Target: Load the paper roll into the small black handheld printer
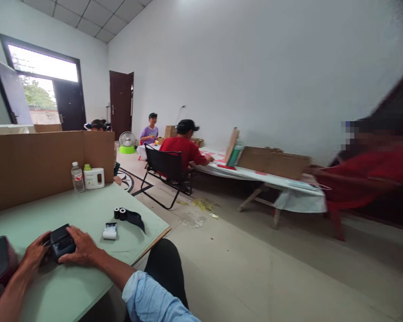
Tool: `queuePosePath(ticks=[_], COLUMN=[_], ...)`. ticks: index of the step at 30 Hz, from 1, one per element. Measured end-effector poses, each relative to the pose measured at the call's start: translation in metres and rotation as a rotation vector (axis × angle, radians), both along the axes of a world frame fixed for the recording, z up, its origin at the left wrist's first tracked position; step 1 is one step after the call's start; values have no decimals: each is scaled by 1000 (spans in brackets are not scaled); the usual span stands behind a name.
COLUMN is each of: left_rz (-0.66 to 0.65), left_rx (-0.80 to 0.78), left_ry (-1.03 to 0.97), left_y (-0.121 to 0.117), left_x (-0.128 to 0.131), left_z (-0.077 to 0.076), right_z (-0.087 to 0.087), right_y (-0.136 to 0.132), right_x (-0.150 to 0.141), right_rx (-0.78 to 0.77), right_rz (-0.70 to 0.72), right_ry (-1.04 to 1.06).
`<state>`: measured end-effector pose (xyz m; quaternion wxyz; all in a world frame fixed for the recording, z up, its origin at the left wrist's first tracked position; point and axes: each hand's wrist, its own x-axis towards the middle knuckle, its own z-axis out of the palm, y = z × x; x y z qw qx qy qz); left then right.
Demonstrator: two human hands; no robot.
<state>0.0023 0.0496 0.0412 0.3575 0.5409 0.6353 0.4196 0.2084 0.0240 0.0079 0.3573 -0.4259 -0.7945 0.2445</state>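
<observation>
A small black box-like device [62, 242], which looks like a portable label printer, is held between my two hands just above the light green tabletop [97, 268]. My left hand [36, 251] grips its left side, with some fingers in shadow. Closed on the right side is my right hand [82, 247], thumb along the near edge. To the right of the device lies a white paper roll [110, 231] with a dark printed end. Behind that are two small black rolls [120, 213], with a strip of black ribbon [134, 218] trailing off to the right.
A dark red and black machine [0, 259] stands at the left edge. Behind are a cardboard screen [47, 165], a water bottle [77, 177] and a white jug [94, 178]. Co-workers sit at a long table [289, 183], one in a black folding chair [164, 163]. Plastic scraps [195, 218] litter the floor.
</observation>
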Motion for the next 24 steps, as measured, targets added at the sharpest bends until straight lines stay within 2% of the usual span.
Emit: queuePosePath(ticks=[1,3,8,13,19,24], left_rz=[18,-28,3,-6,-118,-195], left_rx=[-25,-15,-35,77,196,241], left_ry=[-23,-51,-62,-38,36,79], left_y=[-4,-10,-10,-5,-6,-14], left_x=[2,6,2,-3,-1,-1], left_z=[2,2,-17,-27,-22,-9], right_z=[-1,-4,-16,-25,-28,-19], right_y=[-2,-5,-4,-3,-2,-4], right_x=[0,-1,-1,-1,-1,-1], right_rx=[-6,-14,-34,-20,5,8], right_rz=[-5,-22,-2,-16,-8,-3], right_ry=[3,19,62,48,59,68])
